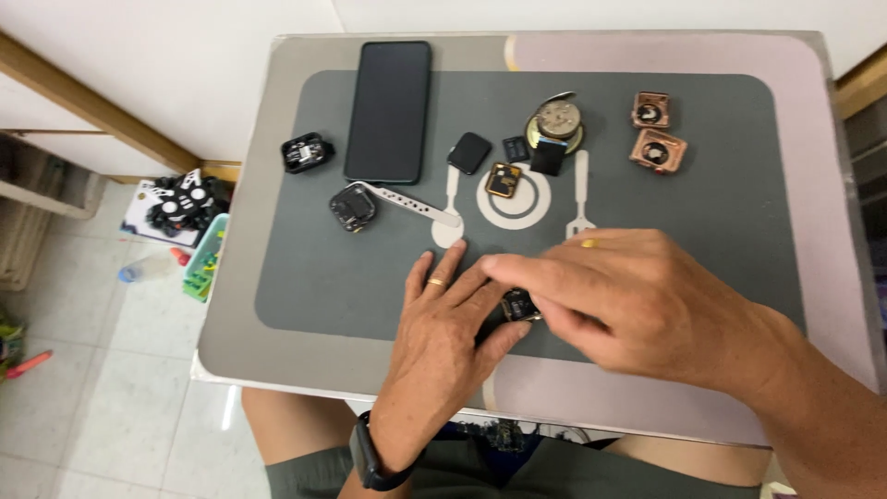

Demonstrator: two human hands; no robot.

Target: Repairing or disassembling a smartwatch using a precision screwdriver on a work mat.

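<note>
Both hands meet at the mat's near edge, the left hand (pixel 443 319) and right hand (pixel 614 296) pinching a small watch case (pixel 518 304) between them.

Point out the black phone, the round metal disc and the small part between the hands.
black phone (pixel 388 111), head view, middle of screen
round metal disc (pixel 558 118), head view, its face
small part (pixel 518 304), head view, exposed top

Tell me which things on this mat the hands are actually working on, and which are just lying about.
In hand:
left hand
right hand
small dark watch module, pinched between both

Lying about:
black phone
white spudger
two copper-coloured cases
black square screen
round metal part
</note>
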